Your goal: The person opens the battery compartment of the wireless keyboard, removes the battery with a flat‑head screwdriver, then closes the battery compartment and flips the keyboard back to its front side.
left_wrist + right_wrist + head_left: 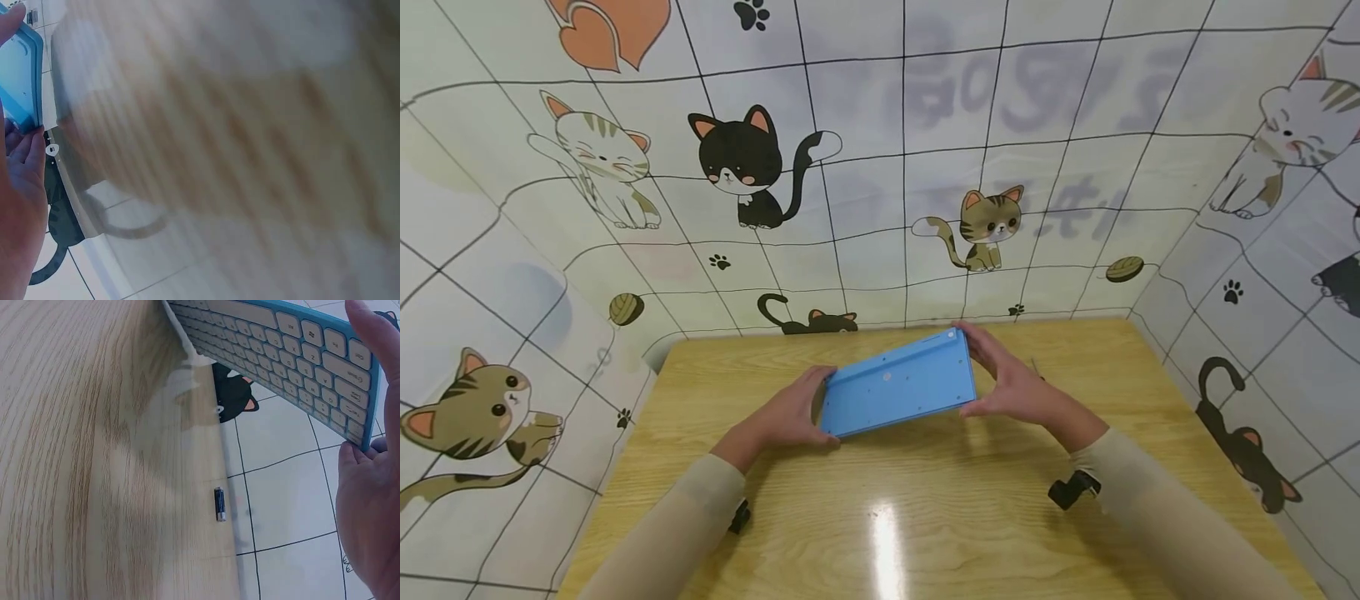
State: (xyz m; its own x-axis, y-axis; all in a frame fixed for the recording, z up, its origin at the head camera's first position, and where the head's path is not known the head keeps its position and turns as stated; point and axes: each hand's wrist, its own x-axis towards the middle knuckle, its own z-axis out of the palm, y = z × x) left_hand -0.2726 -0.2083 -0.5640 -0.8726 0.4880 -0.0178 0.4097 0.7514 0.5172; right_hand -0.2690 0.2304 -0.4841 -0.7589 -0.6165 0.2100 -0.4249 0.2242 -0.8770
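Raised above the wooden table, a light blue keyboard [898, 383] is tilted, with its underside toward the head camera and its right end higher. My left hand [790, 412] grips the left end, thumb at the lower edge and fingers at the upper one. At the other end my right hand [1011, 383] holds the keyboard between thumb and fingers. White keys of the keyboard [294, 356] show in the right wrist view, facing away from me. A small dark battery [220, 504] lies on the table near its far edge, below the right hand.
The light wooden table [887, 492] reaches back to a wall covering [865, 192] printed with cats and grid lines, which also runs along both sides. Small black devices [1073, 490] are strapped at both wrists.
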